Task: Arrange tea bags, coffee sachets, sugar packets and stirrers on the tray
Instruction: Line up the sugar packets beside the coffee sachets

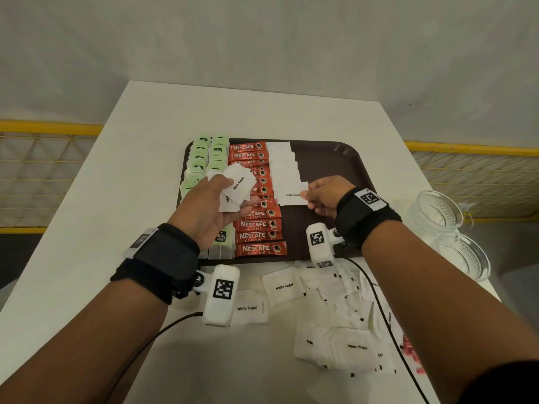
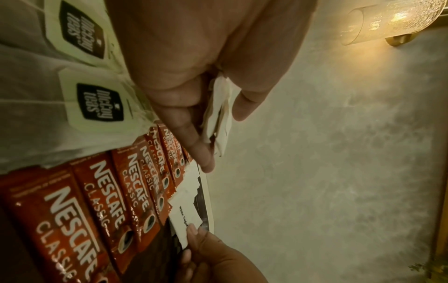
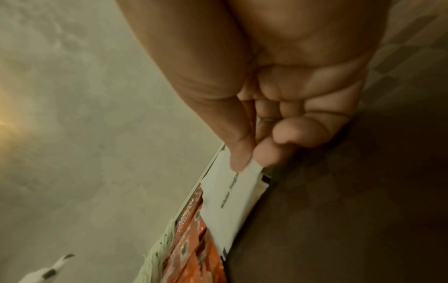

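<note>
My left hand (image 1: 210,209) grips a small fan of white paper sugar packets (image 1: 237,188) above the red coffee sachets (image 1: 256,225). Right of it, my right hand (image 1: 326,196) pinches one white sugar packet (image 1: 291,195) at the near end of the sugar column; bare brown plastic tray (image 1: 335,161) lies beyond my knuckles.

It looks like a hospitality or staged indoor setting rather than a home kitchen. A white table (image 1: 145,199) stands against a plain pale wall (image 1: 262,39), with yellow mesh railings (image 1: 43,158) beyond its left and right edges. A glowing glass wall lamp (image 2: 392,19) on a brass mount shows in the left wrist view.
</note>
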Motion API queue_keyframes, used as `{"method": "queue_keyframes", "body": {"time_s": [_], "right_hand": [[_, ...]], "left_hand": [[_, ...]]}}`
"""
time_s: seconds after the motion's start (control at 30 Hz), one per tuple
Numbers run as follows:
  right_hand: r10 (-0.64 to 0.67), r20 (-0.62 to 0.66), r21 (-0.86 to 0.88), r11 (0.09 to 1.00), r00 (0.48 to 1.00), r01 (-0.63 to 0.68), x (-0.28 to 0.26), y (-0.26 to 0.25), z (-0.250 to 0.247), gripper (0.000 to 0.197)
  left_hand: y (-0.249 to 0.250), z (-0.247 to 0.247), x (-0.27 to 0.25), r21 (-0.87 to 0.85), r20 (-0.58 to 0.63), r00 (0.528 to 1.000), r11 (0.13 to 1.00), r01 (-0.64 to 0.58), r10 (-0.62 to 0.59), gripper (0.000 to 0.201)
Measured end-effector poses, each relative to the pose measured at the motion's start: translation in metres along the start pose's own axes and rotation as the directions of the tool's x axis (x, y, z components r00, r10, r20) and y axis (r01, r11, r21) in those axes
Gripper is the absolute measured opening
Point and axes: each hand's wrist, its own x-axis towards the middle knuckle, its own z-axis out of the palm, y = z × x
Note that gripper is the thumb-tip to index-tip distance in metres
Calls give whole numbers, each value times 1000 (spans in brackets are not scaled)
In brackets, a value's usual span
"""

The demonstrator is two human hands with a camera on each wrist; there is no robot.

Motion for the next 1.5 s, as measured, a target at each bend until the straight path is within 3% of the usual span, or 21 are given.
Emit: {"method": "queue_keyframes", "body": {"time_s": [0.33, 0.5, 0.6, 0.7, 0.8, 1.03, 1.1, 1.2, 1.5], "right_hand": [[33, -3, -188, 982, 999, -33, -3, -6, 8, 17], [-237, -129, -190, 959, 963, 211, -11, -9, 5, 22], [-414, 33, -73, 907, 910, 415, -31, -23, 8, 29], [-472, 187, -112, 861, 862, 496, -44, -30, 9, 18], [-430, 216, -74, 888, 877, 454, -42, -25, 4, 12], [-236, 32, 163, 960, 971, 228, -23, 10, -18, 6], [-176, 42, 144, 975, 983, 168, -19, 18, -15, 4], [-107, 38, 104, 989, 994, 102, -15, 21, -8, 19], [-20, -6, -83, 996, 1000, 20, -15, 5, 6, 27]], "left_hand": [[-3, -1, -3, 111, 19, 1000, 994, -20, 18, 40], [-3, 2, -4, 229, -15, 999, 973, -31, 36, 44], [-6, 6, -4, 307, -21, 998, 951, -45, 54, 46], [-9, 12, -6, 396, 9, 997, 915, -77, 79, 43], [-9, 15, -7, 401, 20, 995, 911, -98, 98, 39], [-3, 8, -7, 272, -1, 998, 960, -61, 63, 37], [-2, 8, -8, 275, -5, 998, 960, -53, 56, 38], [-3, 10, -10, 271, -12, 999, 962, -43, 48, 36], [-2, 7, -14, 278, -7, 999, 960, -39, 43, 36]]}}
